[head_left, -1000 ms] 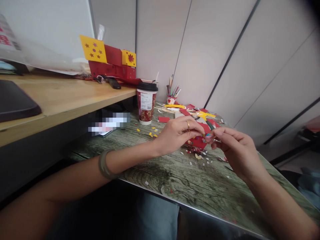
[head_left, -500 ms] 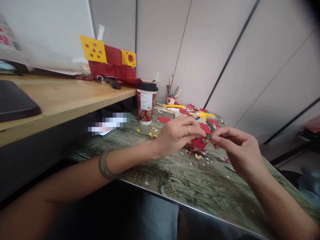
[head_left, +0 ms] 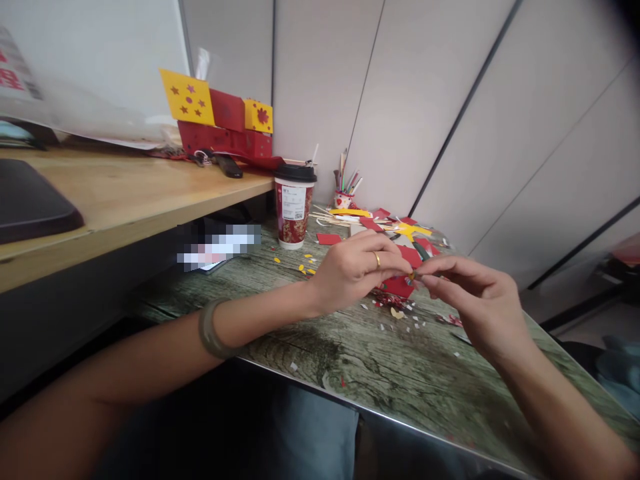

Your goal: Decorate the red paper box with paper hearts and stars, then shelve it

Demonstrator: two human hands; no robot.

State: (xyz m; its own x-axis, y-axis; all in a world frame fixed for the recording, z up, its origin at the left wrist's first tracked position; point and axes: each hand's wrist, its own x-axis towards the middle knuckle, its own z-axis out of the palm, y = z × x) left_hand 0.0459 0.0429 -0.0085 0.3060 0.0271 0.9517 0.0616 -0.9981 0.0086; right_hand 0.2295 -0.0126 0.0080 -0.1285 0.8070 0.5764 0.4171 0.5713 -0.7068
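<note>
My left hand [head_left: 357, 270], wearing a gold ring, is closed in a pinch over the front of a red paper box [head_left: 397, 287]. Its fingertips meet those of my right hand [head_left: 477, 293], whose thumb and forefinger are also pressed together. A tiny coloured piece shows between the two sets of fingertips, too small and covered to name. Just behind them a dark green, slim object [head_left: 421, 249] sticks up. Small colourful shapes on the box's front are partly hidden by my left fingers. Red shreds and white paper bits [head_left: 397, 313] lie below the box.
A red paper cup with a black lid [head_left: 294, 207] stands left of my hands. Behind are a pen holder [head_left: 343, 200], thin sticks and red and yellow paper scraps. At left, a wooden shelf [head_left: 125, 190] overhangs the table, bearing red and yellow boxes [head_left: 227, 110]. A phone [head_left: 220, 250] lies underneath.
My right fingertips have moved slightly left, closer against my left fingertips. The small coloured piece between them is more covered now. My left hand has hardly moved.
</note>
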